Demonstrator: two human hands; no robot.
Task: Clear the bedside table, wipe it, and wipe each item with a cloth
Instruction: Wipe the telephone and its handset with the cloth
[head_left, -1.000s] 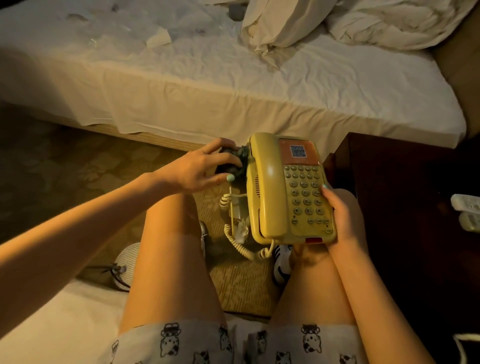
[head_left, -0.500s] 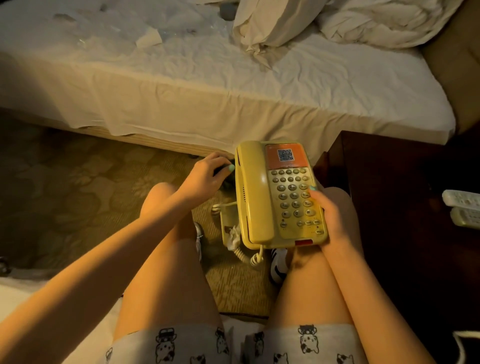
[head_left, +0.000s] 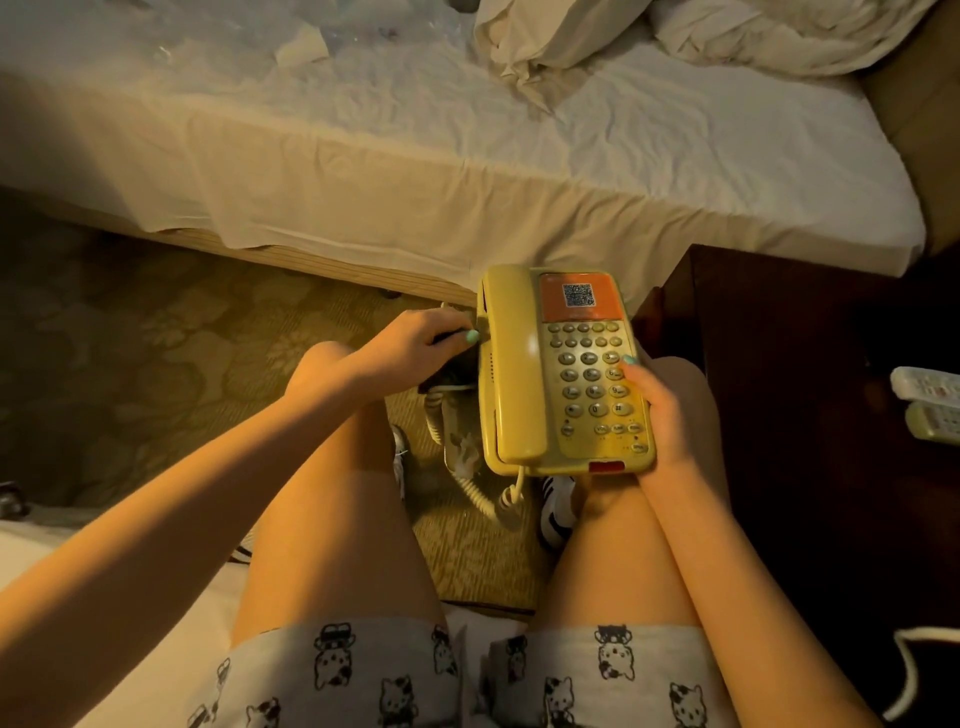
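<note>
A yellow corded telephone (head_left: 524, 374) with an orange label and grey keys is held above my knees, its handset in the cradle. My right hand (head_left: 655, 405) grips its right edge, thumb on the keypad. My left hand (head_left: 415, 345) is closed on a dark cloth (head_left: 451, 370) and presses it against the phone's left side. The coiled cord (head_left: 483, 496) hangs below the phone. The dark wooden bedside table (head_left: 789, 395) stands to the right.
Two remote controls (head_left: 930, 402) lie at the table's right edge. A white cable (head_left: 909, 670) loops at lower right. The bed with white sheet (head_left: 467, 135), pillows and scraps of paper fills the top. Patterned carpet and shoes lie below my legs.
My left hand with the cloth has slid back along the phone's left side, from its top corner towards the middle. My right hand keeps its grip.
</note>
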